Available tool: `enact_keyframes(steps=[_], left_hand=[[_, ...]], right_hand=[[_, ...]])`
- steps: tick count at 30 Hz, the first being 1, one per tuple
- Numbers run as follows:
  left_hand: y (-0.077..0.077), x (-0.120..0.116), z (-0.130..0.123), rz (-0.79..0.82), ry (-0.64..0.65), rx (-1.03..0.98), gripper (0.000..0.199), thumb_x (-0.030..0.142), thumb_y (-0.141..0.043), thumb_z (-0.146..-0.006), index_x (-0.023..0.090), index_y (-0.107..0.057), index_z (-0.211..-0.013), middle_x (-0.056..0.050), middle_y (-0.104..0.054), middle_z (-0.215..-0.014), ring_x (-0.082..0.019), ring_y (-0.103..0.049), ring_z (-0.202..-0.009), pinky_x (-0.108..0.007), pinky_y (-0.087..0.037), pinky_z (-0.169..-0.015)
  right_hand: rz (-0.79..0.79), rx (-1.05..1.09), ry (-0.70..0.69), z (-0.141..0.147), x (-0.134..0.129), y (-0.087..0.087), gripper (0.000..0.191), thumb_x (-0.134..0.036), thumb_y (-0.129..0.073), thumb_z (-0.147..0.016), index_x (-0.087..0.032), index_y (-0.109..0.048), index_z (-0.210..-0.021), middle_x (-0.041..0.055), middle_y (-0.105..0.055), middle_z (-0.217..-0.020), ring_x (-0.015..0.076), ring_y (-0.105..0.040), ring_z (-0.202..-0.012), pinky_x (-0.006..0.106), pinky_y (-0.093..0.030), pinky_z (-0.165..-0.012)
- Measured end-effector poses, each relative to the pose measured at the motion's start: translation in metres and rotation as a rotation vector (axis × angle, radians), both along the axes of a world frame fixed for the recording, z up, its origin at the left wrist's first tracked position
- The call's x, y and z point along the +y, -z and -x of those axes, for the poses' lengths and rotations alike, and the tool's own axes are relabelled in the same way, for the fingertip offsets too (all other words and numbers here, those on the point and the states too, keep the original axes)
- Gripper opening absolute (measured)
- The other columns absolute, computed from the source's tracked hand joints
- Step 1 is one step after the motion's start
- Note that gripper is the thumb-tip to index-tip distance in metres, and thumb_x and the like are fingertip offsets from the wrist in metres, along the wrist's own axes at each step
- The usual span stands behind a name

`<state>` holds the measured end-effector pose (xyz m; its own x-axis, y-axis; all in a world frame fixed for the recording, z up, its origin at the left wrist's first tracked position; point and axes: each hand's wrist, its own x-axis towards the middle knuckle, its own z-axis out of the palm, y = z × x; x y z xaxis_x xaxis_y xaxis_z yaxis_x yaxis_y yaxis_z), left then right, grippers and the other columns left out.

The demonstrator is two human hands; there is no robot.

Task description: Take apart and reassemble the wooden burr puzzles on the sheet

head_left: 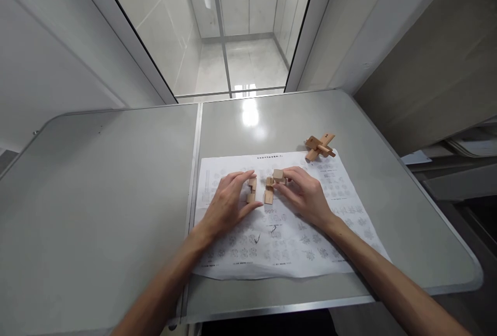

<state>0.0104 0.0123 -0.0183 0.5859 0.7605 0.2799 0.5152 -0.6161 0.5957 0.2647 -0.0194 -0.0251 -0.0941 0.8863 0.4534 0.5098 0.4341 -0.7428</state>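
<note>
The left hand [227,200] curves around a notched wooden block [252,185], its thumb at the near end and its fingertips at the far end. The right hand [308,194] pinches a pale wooden block [278,174] between thumb and fingers, and a stepped wooden piece [268,198] sits just beside it, by the thumb tip; whether the two are joined I cannot tell. A narrow gap separates the stepped piece from the notched block. All three are over a printed sheet [286,268] covered in small diagrams, with a few thin dark marks [257,238] between the forearms. Near the sheet's far right corner stands a crossed wooden assembly [319,148], well apart from the fingers. The sheet lies on a grey table [97,196], just right of the metal strip [194,170] that divides its top. Beyond the far edge are glass panes [248,25] in a metal frame
</note>
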Motion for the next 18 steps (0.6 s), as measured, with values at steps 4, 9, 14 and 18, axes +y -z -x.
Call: enact_keyframes(steps=[4, 9, 14, 18], left_hand=[[0.0010, 0.0018, 0.0000, -0.077, -0.045, 0.010, 0.069, 0.027, -0.075, -0.100, 0.027, -0.040, -0.160, -0.015, -0.059, -0.152, -0.034, -0.054, -0.144, -0.057, -0.049, -0.120], [-0.0006, -0.0002, -0.0041, -0.209, 0.060, 0.040, 0.049, 0.035, -0.077, -0.099, 0.024, -0.054, -0.141, -0.014, -0.064, -0.144, -0.035, -0.056, -0.142, -0.056, -0.050, -0.118], [0.0002, -0.0027, -0.0071, -0.223, 0.120, 0.096, 0.045, 0.049, -0.080, -0.094, 0.023, -0.059, -0.125, -0.016, -0.064, -0.144, -0.038, -0.054, -0.144, -0.057, -0.049, -0.116], [0.0000, -0.0032, -0.0074, -0.210, 0.127, 0.096, 0.053, 0.058, -0.083, -0.089, 0.022, -0.060, -0.121, -0.017, -0.065, -0.143, -0.039, -0.053, -0.146, -0.058, -0.048, -0.117]], right_hand=[[0.062, 0.021, 0.028, 0.0011, 0.0003, -0.0011, 0.011, -0.034, -0.068, -0.106, -0.024, -0.073, -0.107, 0.0076, -0.076, -0.101, 0.0249, -0.069, -0.090, 0.038, -0.056, -0.075], [0.158, 0.081, 0.002, 0.0008, 0.0010, -0.0025, 0.015, -0.035, -0.069, -0.106, -0.025, -0.076, -0.113, 0.0093, -0.078, -0.111, 0.0263, -0.070, -0.098, 0.039, -0.057, -0.079], [0.213, 0.061, -0.086, 0.0007, 0.0009, -0.0010, 0.014, -0.035, -0.069, -0.105, -0.025, -0.076, -0.112, 0.0087, -0.079, -0.111, 0.0270, -0.070, -0.101, 0.041, -0.055, -0.085], [0.219, 0.005, -0.091, 0.0010, -0.0002, 0.0004, 0.016, -0.037, -0.069, -0.105, -0.022, -0.075, -0.107, 0.0063, -0.076, -0.094, 0.0212, -0.063, -0.078, 0.035, -0.049, -0.071]])
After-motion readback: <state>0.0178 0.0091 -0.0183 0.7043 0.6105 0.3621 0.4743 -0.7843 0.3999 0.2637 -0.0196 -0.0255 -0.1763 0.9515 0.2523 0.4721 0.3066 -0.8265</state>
